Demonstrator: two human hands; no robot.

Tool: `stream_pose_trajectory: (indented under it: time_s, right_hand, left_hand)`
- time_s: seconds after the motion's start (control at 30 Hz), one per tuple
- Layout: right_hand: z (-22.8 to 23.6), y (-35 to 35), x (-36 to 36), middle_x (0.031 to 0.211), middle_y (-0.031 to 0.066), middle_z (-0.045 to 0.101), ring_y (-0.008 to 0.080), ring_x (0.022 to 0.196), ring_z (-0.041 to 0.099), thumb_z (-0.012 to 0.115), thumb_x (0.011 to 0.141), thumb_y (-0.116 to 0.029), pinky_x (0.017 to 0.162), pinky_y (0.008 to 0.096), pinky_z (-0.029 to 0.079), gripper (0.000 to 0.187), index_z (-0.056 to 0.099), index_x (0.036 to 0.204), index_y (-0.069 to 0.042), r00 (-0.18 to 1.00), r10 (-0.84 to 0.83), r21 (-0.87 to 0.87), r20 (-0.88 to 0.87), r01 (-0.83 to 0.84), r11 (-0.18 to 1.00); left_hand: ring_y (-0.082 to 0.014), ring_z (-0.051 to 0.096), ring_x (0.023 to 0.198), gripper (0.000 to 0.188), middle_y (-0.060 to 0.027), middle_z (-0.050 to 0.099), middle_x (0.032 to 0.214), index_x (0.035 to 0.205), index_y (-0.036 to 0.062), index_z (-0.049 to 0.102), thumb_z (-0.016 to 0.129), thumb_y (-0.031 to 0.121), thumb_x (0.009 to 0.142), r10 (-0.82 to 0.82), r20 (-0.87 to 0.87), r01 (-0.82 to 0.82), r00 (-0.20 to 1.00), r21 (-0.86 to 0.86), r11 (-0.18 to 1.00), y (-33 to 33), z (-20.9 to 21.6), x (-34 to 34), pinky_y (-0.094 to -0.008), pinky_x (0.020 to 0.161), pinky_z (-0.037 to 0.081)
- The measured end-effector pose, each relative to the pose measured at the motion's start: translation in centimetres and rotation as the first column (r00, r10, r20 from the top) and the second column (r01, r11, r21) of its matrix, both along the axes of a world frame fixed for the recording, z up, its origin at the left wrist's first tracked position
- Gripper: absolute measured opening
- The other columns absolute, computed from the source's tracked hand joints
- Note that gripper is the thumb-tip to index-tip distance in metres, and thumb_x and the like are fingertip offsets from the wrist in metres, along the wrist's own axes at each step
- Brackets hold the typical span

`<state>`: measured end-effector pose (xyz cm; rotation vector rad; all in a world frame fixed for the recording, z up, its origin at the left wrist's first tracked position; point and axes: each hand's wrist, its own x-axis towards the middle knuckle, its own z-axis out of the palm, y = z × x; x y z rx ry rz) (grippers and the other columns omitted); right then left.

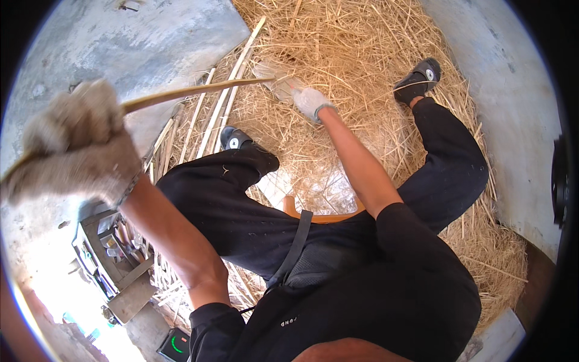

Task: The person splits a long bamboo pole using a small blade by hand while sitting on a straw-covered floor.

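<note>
My left hand, in a worn, dirty work glove and slightly blurred, is raised at the left and wrapped round a long, thin bamboo strip. The strip slants across to the right, its far end just short of my other hand. My right hand, in a paler glove, reaches forward low over the shavings with its fingers closed. A pale, flat, blurred shape lies just beyond its fingertips. What that hand grips is too small and blurred to make out.
Thin shavings cover the floor in a thick layer. Several pale strips lie beside my left shoe. A wooden box of tools stands at the left, a black device below. Part of an orange-brown seat shows between my legs.
</note>
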<state>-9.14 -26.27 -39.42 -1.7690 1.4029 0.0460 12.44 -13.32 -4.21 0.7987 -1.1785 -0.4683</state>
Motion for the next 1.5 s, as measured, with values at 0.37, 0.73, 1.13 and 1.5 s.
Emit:
stream_pose_trajectory:
  time_s: [0.37, 0.73, 1.13, 1.5]
  right_hand:
    - [8.4, 1.5, -2.2, 0.081, 0.0178, 0.065, 0.0321, 0.078, 0.063, 0.044, 0.099, -0.059, 0.075, 0.0425, 0.049, 0.062, 0.066, 0.093, -0.001, 0.908, 0.057, -0.167, 0.414, 0.015, 0.986]
    - [20.3, 13.1, -3.1, 0.07, 0.0221, 0.06, 0.0387, 0.065, 0.064, 0.042, 0.106, -0.043, 0.062, 0.0445, 0.048, 0.047, 0.061, 0.104, 0.0, 0.765, 0.058, -0.206, 0.642, 0.099, 0.974]
    - [19.0, 18.2, -4.6, 0.06, 0.0202, 0.057, 0.0389, 0.057, 0.062, 0.054, 0.104, -0.033, 0.053, 0.0452, 0.045, 0.034, 0.06, 0.102, 0.0, 0.829, -0.015, -0.172, 0.56, 0.134, 0.976]
    - [18.6, 20.2, -3.7, 0.064, 0.0222, 0.059, 0.039, 0.065, 0.067, 0.052, 0.104, -0.03, 0.053, 0.0459, 0.047, 0.03, 0.062, 0.101, -0.002, 0.777, 0.04, -0.2, 0.629, 0.112, 0.974]
  left_hand:
    - [-0.011, 0.036, 0.041, 0.06, -0.0003, 0.041, 0.054, 0.062, 0.0164, 0.047, 0.037, 0.065, 0.096, -0.075, 0.098, 0.09, 0.992, -0.159, 0.983, 9.3, 7.2, 0.2, -0.0263, 0.044, 0.04]
    - [-0.0233, 0.05, 0.055, 0.086, -0.007, 0.044, 0.059, 0.063, 0.011, 0.051, 0.016, 0.085, 0.09, 0.405, -0.357, -0.435, 0.841, -0.004, 0.9, 3.8, -8.3, -7.4, -0.0409, 0.054, 0.048]
    - [-0.0214, 0.056, 0.053, 0.061, -0.0028, 0.05, 0.064, 0.138, 0.0162, 0.049, 0.038, 0.063, 0.1, -0.052, 0.193, 0.095, 0.98, -0.221, 0.971, 10.5, -2.7, -11.0, -0.0464, 0.062, 0.055]
    - [-0.0093, 0.04, 0.041, 0.048, 0.0011, 0.039, 0.053, 0.074, 0.0105, 0.055, 0.041, 0.043, 0.106, -0.048, 0.0, 0.047, 0.999, -0.22, 0.974, 12.3, -1.9, -12.5, -0.0244, 0.034, 0.034]
